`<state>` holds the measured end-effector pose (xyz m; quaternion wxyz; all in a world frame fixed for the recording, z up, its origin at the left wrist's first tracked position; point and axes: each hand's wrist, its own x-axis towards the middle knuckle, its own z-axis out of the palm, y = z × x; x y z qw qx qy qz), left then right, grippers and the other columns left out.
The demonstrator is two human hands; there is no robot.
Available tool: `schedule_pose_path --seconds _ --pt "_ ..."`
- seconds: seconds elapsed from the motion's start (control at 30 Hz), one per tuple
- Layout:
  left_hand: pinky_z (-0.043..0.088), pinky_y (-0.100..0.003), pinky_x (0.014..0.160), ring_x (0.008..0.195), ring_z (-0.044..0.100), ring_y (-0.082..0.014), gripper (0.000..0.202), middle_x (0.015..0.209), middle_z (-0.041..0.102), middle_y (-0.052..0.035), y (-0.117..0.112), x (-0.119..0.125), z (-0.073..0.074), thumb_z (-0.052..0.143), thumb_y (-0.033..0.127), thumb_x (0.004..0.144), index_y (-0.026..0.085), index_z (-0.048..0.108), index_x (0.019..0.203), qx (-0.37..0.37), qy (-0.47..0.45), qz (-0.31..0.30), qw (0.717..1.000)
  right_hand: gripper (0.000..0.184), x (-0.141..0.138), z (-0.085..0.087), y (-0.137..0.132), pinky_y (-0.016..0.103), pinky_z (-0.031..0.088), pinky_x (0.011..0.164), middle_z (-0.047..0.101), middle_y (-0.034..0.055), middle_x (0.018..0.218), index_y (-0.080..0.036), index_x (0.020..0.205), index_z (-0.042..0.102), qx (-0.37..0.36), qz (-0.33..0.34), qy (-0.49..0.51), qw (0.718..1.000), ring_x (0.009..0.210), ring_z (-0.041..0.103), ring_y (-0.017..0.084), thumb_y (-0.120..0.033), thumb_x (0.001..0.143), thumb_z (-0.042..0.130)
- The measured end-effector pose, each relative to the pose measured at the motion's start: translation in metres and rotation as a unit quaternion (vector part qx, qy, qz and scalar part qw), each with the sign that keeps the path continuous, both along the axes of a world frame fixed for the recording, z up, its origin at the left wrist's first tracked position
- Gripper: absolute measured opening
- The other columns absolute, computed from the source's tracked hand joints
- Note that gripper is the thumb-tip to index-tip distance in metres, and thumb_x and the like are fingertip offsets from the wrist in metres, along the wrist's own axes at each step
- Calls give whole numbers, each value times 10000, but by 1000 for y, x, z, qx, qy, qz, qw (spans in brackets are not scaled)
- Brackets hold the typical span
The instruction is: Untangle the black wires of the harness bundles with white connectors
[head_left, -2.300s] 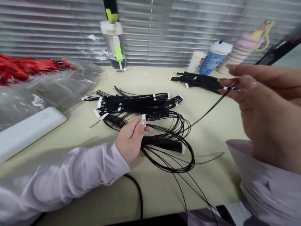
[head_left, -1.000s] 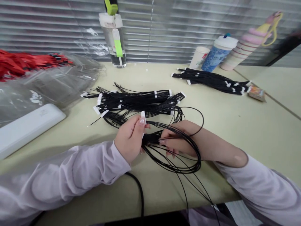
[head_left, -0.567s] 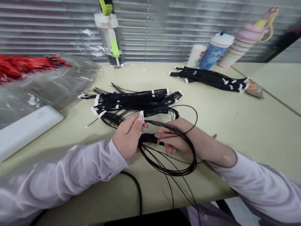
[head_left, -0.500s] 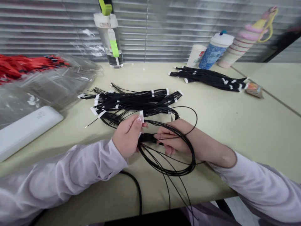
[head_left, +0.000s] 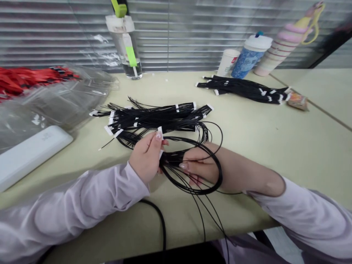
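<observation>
1. Strands of thin black wire (head_left: pixel 224 235) trail down from the hands towards the table's near edge; a thicker black cable (head_left: pixel 164 234) lies to their left.
2. Left hand (head_left: pixel 144 157), closed: the thumb presses a white end piece (head_left: pixel 160 129), and the black wire bundle (head_left: pixel 172 157) comes out of the fist to the right.
3. Right hand (head_left: pixel 199 170), thumb and fingers brought together on that bundle, just beside the left; which strands lie between them I cannot tell. A wire loop (head_left: pixel 220 176) passes across this hand.
4. The step in hand looks like gathering or separating strands close to the white end. As I judge it, the next move calls for a steady left hold, a light right pinch, and care that the loop does not snag.
5. Just beyond lies a pile of similar bundles (head_left: pixel 154 116), white-ended.
6. Farther right, another stack of black bundles (head_left: pixel 242 91) rests in front of a blue cup (head_left: pixel 250 58).
</observation>
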<state>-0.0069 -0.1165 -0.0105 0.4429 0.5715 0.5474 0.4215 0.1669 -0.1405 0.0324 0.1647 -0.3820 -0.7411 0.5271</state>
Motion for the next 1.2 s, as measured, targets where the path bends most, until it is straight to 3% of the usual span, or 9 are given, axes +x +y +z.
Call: schedule_pose_path --seconds 0.13,0.27,0.47,0.63,0.8,0.9,0.97,1.07,1.2 --pt "277 -150 196 234 357 -48 348 449 407 64 1 0 2 373 438 857 169 519 693 -33 -16 -15 999 258 1 2 -5 215 239 442 393 -36 516 -175 568 395 202 -42 -99 973 486 302 68 -185 823 431" --pt "253 -146 187 236 355 -42 369 473 421 57 2 0 1 381 471 846 166 523 694 -43 -19 -15 999 246 -1 0 -8 230 204 446 398 -37 504 -177 582 389 285 -61 -182 939 467 273 65 -192 825 430" --pt "264 -142 206 249 375 -40 380 491 451 48 2 -1 0 387 484 840 165 534 694 -22 4 -19 1000 252 1 -3 -6 213 251 458 444 -37 528 -176 596 383 254 -47 -163 952 471 301 58 -198 844 416" --pt "230 -157 188 223 348 -45 360 474 448 53 3 0 -1 387 475 841 176 535 707 -41 -12 -5 999 230 -3 1 -8 226 266 466 511 -23 578 -184 653 441 291 -39 -228 928 490 369 67 -236 871 390" --pt "256 -164 200 225 371 -58 359 434 426 58 4 1 -2 408 486 830 176 529 692 -48 -40 22 998 181 8 13 -9 256 257 492 557 28 635 -176 647 508 386 -88 -380 836 552 452 119 -127 795 417" --pt "265 -171 185 214 384 -75 345 408 406 69 4 2 -2 415 490 825 185 514 697 -76 -77 37 993 180 28 24 -6 267 237 462 542 23 515 -188 646 555 457 -215 -444 740 455 450 136 -186 788 445" --pt "264 -168 180 211 391 -78 336 405 408 71 4 2 -2 409 479 831 186 508 700 -84 -91 38 992 145 40 32 -5 268 308 488 605 24 572 -197 715 600 522 -311 -399 686 463 494 136 -227 790 479" --pt "264 -157 182 213 389 -63 330 431 423 71 3 3 -2 417 464 833 177 509 697 -80 -94 33 992 163 53 39 -5 280 390 586 661 37 691 -195 829 630 545 -391 -332 663 540 561 138 -248 813 476" --pt "259 -151 186 209 368 -51 340 432 421 74 3 2 -1 425 473 828 170 511 701 -82 -88 34 992 168 61 40 -8 289 313 477 611 29 542 -200 748 661 584 -375 -386 607 511 553 174 -269 786 513"
